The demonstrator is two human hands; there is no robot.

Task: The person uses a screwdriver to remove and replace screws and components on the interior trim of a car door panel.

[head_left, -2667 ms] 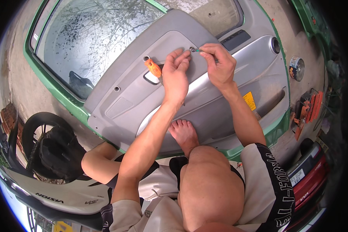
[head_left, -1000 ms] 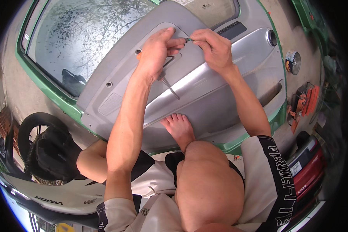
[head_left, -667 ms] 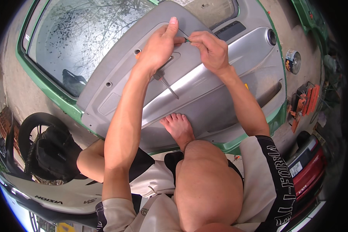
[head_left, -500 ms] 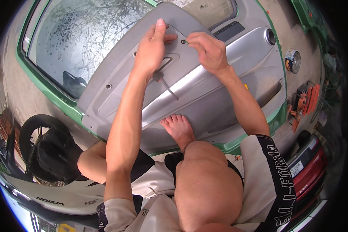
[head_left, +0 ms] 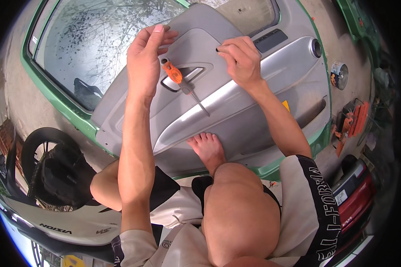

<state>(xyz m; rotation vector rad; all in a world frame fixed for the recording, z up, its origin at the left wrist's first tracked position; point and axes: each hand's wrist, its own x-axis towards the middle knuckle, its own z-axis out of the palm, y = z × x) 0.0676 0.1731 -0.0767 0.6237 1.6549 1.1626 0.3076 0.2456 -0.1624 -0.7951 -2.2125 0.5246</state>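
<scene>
My right hand [head_left: 243, 60] is closed in a pinch over the upper part of a grey door panel [head_left: 194, 42]. At its fingertips is a small dark piece, too small to name. My left hand [head_left: 145, 60] is raised over the panel's upper left edge, fingers loosely apart and thumb up; I see nothing clearly held in it. Between the hands, a screwdriver [head_left: 173, 73] with an orange and grey handle lies across the recessed inner door handle [head_left: 200, 71], its shaft pointing down toward my foot. My left forearm hides part of the panel.
The panel sits on a green car door [head_left: 60, 100] with a window [head_left: 93, 40], lying on concrete. My bare foot [head_left: 207, 149] rests on the panel. At the right are a tin can [head_left: 338, 75] and orange-red pieces [head_left: 357, 120]. A motorbike wheel [head_left: 31, 147] stands left.
My left hand has moved left, uncovering the screwdriver's orange handle. My right hand stays near the same spot, shifted slightly, still pinching.
</scene>
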